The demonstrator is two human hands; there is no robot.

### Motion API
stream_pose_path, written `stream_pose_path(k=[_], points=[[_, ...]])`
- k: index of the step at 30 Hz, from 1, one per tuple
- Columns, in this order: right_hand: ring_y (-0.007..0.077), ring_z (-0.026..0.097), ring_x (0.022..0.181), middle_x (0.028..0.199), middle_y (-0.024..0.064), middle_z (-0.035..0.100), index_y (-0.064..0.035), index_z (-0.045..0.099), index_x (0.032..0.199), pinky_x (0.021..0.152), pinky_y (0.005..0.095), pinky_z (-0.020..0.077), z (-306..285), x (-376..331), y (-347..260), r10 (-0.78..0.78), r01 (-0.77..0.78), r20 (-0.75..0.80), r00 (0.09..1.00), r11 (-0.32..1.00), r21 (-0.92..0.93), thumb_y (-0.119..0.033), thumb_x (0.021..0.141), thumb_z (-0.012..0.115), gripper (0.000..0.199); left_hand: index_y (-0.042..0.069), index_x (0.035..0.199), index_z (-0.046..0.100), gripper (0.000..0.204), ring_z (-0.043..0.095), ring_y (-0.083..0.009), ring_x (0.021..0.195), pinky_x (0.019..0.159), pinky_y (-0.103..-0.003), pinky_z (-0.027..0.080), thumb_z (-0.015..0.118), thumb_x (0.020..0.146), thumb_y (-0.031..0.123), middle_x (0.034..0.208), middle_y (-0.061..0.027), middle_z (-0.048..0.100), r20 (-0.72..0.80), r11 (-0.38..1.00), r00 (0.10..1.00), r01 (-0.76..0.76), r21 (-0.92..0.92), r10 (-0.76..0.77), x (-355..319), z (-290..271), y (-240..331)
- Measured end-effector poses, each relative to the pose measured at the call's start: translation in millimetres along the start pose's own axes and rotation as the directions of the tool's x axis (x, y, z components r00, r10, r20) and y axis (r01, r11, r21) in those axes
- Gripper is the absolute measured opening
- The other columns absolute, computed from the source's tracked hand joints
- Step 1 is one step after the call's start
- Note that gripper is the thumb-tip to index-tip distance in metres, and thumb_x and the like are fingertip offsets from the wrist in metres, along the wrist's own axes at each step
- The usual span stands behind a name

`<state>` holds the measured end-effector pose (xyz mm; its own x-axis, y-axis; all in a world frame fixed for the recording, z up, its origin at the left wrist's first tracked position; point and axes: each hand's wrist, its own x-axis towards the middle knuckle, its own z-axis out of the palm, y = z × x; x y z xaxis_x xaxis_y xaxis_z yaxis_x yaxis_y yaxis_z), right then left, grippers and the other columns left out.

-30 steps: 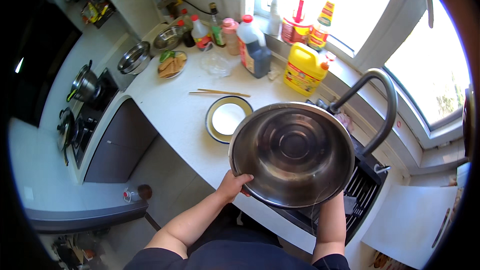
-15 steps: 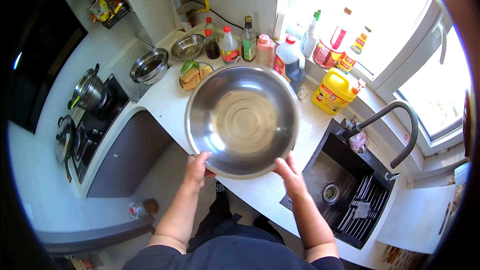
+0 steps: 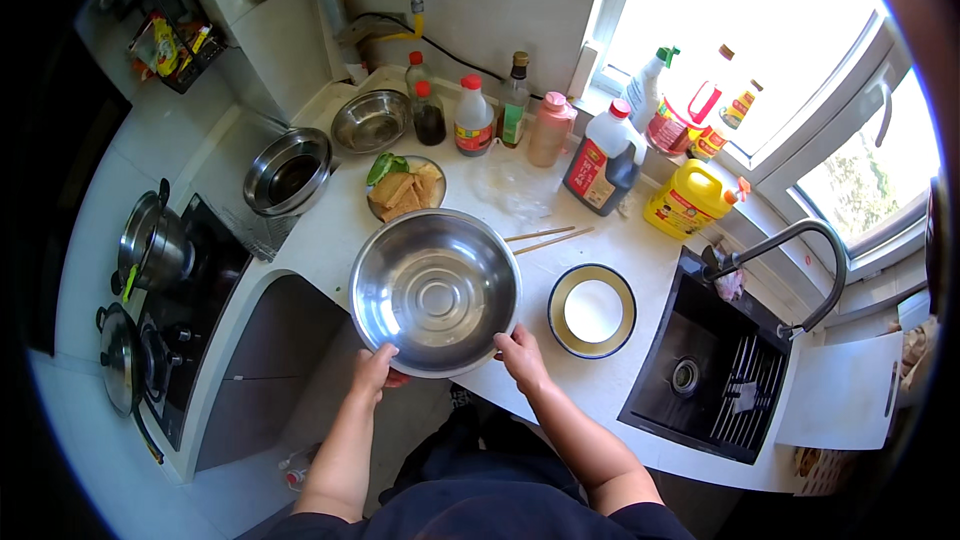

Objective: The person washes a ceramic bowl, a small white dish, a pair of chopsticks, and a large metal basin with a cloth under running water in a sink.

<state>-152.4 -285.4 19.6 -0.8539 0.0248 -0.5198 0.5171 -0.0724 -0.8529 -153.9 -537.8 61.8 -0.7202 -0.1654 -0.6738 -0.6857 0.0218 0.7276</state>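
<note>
A wide stainless steel basin (image 3: 436, 290) is in both my hands, its inside facing up with nothing in it. My left hand (image 3: 374, 372) grips the near left of its rim, thumb over the edge. At the near right of the rim, my right hand (image 3: 520, 354) is closed on it the same way. The basin is at the front edge of the white counter (image 3: 610, 390); whether it rests there I cannot tell. Just beyond it lies a plate of tan slabs (image 3: 402, 192) with something green. Two chopsticks (image 3: 555, 239) stick out past its right side.
Right of the basin, a white bowl (image 3: 593, 311) sits in a yellowish dish (image 3: 562, 338). Farther right is a black sink (image 3: 650, 380) with a curved faucet (image 3: 828, 240). Several bottles (image 3: 473, 116) line the back. Steel bowls (image 3: 288, 172) and a stove (image 3: 205, 285) are at left.
The basin has moved left and nearer to me, still in both hands. The white bowl, yellowish dish, chopsticks and a clear plastic bag behind it have come into sight. The view has shifted.
</note>
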Motion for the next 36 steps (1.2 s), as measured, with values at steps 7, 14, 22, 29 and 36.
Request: stream_pose_path(k=[7,14,22,29,36], points=[[0.0154,0.054,0.088,0.098,0.0056,0.058,-0.0025,0.053,0.106,0.074,0.0328,0.0467,-4.8,1.7,-8.2,0.013,-0.012,-0.018,1.000,1.000,0.016,-0.017,0.083,0.052,0.027,-0.008,0.079,0.060,0.032,0.062,-0.0233,0.049,0.044,-0.030,0.050,0.056,0.072,0.022,0.069,-0.0155,0.063,0.012,0.999,0.999,0.031,-0.039,-0.031,19.0,6.1,-8.5],[0.0203,0.055,0.090,0.112,0.0151,0.048,-0.0011,0.042,0.126,0.070,0.0295,0.0499,-15.8,-2.0,-48.9,-0.500,0.380,-0.298,0.813,0.844,-0.377,-0.014,0.080,0.063,0.053,-0.004,0.114,0.051,0.062,0.051,-0.0399,0.108,0.091,-0.041,0.042,0.069,0.073,0.038,0.114,-0.0250,0.054,-0.367,0.636,0.571,-0.390,0.666,0.735,16.3,4.9,32.7],[0.0364,0.050,0.107,0.127,0.0241,0.039,-0.0019,0.042,0.125,0.090,0.0373,0.0438,-58.7,166.2,-113.1,-0.497,0.164,-0.302,0.814,0.694,-0.701,-0.018,0.068,0.072,0.067,-0.001,0.105,0.062,0.031,0.046,-0.0279,0.118,0.093,-0.035,0.040,0.058,0.082,0.019,0.126,-0.0219,0.047,0.198,0.540,0.623,-0.766,0.349,0.757,173.2,141.5,166.6],[0.0397,0.047,0.113,0.141,0.0281,0.019,-0.0175,0.012,0.143,0.089,0.0415,0.0453,-53.9,213.3,-137.5,-0.157,-0.273,-0.373,0.914,0.444,-0.854,-0.022,0.058,0.079,0.108,0.011,0.108,0.064,0.032,0.037,-0.0322,0.124,0.102,-0.047,0.028,0.050,0.084,0.027,0.127,-0.0156,0.050,0.266,0.535,0.888,-0.441,0.720,0.374,260.8,221.4,202.6],[0.0278,0.062,0.087,0.097,0.0189,0.062,-0.0038,0.059,0.109,0.074,0.0358,0.0491,-82.0,252.7,-95.5,-0.376,-0.055,-0.414,0.829,0.681,-0.730,-0.015,0.067,0.071,0.045,0.002,0.102,0.063,0.029,0.050,-0.0306,0.110,0.095,-0.040,0.037,0.052,0.080,0.018,0.112,-0.0158,0.058,0.385,0.513,0.707,-0.701,0.495,0.593,278.6,228.5,204.4]])
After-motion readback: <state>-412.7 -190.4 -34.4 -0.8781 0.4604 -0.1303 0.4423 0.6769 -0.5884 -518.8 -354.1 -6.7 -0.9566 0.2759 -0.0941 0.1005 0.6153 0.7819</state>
